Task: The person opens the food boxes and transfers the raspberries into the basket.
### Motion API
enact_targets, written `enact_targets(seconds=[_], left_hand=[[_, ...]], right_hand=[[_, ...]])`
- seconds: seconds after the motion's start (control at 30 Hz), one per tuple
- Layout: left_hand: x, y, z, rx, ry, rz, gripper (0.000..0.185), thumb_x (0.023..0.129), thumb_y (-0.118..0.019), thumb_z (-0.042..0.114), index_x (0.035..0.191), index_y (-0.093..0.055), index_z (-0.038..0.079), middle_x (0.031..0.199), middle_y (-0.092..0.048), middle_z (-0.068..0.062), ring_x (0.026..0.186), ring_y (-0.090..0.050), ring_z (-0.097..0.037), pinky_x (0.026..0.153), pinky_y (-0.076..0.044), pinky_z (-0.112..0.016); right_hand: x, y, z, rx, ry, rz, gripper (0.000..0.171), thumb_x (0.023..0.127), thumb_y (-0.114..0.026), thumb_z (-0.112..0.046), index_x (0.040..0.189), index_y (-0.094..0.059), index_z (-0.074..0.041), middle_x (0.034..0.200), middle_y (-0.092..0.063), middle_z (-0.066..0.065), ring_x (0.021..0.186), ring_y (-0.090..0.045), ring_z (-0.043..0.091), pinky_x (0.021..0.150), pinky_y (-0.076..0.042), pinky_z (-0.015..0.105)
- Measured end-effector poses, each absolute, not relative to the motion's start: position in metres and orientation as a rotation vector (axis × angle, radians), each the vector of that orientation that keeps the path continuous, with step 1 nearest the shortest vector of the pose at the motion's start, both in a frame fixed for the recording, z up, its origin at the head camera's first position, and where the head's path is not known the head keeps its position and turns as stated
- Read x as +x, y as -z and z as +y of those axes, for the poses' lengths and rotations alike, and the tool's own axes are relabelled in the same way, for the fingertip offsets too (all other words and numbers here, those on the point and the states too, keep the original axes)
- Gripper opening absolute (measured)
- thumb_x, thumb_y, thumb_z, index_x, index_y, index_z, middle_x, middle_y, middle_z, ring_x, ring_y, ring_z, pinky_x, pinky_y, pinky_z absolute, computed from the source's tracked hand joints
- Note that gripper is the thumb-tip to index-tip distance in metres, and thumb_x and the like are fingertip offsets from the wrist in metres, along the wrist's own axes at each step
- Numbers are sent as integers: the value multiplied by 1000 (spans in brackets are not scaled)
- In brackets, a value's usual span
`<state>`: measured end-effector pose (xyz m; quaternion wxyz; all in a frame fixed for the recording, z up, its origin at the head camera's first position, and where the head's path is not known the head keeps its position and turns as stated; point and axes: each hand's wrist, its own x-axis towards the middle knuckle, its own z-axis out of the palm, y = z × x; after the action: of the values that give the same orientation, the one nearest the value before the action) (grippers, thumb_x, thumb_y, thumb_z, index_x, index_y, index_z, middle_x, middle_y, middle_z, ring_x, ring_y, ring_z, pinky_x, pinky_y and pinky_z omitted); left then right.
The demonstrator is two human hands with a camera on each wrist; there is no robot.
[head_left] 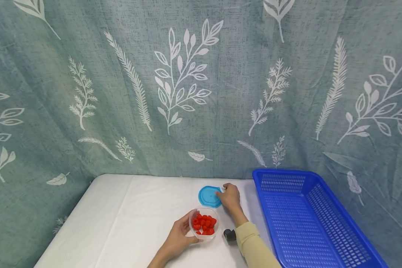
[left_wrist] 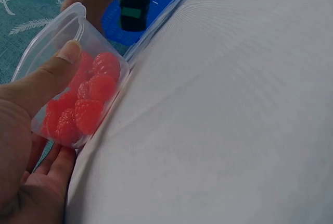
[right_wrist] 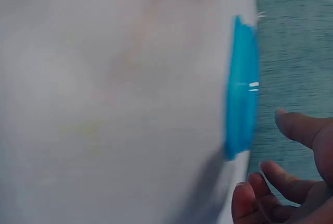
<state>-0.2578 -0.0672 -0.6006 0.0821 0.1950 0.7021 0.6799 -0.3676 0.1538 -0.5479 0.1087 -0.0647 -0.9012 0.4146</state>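
1. Left hand (head_left: 177, 238) grasps the clear plastic tub (head_left: 204, 223) from its side; in the left wrist view the thumb (left_wrist: 49, 78) lies curled over the rim and the fingers go under the wall.
2. Right hand (head_left: 229, 197) is at the edge of the blue lid (head_left: 209, 196), which lies on the white desk (head_left: 127, 216) just behind the tub, in the lower middle of the frame. The fingers (right_wrist: 296, 130) look relaxed and spread near the lid; I cannot tell if they already touch it.
3. The tub holds red raspberries (head_left: 204, 224), filling about the lower half. It has no lid on it.
4. The blue basket (head_left: 308, 216) stands at the lower right of the frame, and I see nothing inside it.
5. In the left wrist view the tub appears tilted. In my judgement, if the left grip leans it more, the berries could roll out onto the desk, because nothing covers them.
6. The lid is thin and flat on the cloth, so the fingers may slide over it and push it away.
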Motion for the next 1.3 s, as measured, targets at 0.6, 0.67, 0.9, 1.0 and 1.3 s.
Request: enact_targets(seconds=[0.6,0.67,0.9,1.0,1.3], left_hand=[[-256,599,-67,595,-2036,2071,92,80,-86,9,157,-37,7,158,-45,-14,149,-36,-33,117,-37,-24],[-257,599,-66,601,-2035,2077,91,80,-86,10,157,-37,8,157,-45,-13,149,-36,-33,117,-37,-24],[-258,600,-66,621,-2040,2089,91,81,-86,12,157,-37,9,157,-46,-13,148,-38,-33,116,-38,-24],[-258,599,-66,626,-2040,2077,91,82,-86,13,158,-36,9,157,-45,-13,149,-37,-33,116,-37,-23],[-256,599,-66,639,-2050,2074,92,82,-86,14,158,-35,6,157,-46,-15,148,-38,-35,116,-38,-22]], right_hand=[[-321,476,145,192,-1641,-2413,35,97,-71,-21,128,-67,-7,130,-66,13,107,-62,29,88,-57,37],[-314,470,145,269,-1679,-2373,34,96,-72,-20,128,-68,-9,128,-67,9,102,-63,24,85,-57,30],[-292,455,148,545,-1783,-2276,30,96,-71,-16,125,-68,-10,119,-67,11,63,-47,9,53,-41,19],[-285,452,151,615,-1793,-2261,28,96,-70,-12,124,-68,-9,114,-67,14,52,-35,7,43,-30,20],[-273,465,154,710,-1790,-2282,24,95,-72,-12,119,-70,-8,98,-62,15,43,-27,6,36,-27,19]])
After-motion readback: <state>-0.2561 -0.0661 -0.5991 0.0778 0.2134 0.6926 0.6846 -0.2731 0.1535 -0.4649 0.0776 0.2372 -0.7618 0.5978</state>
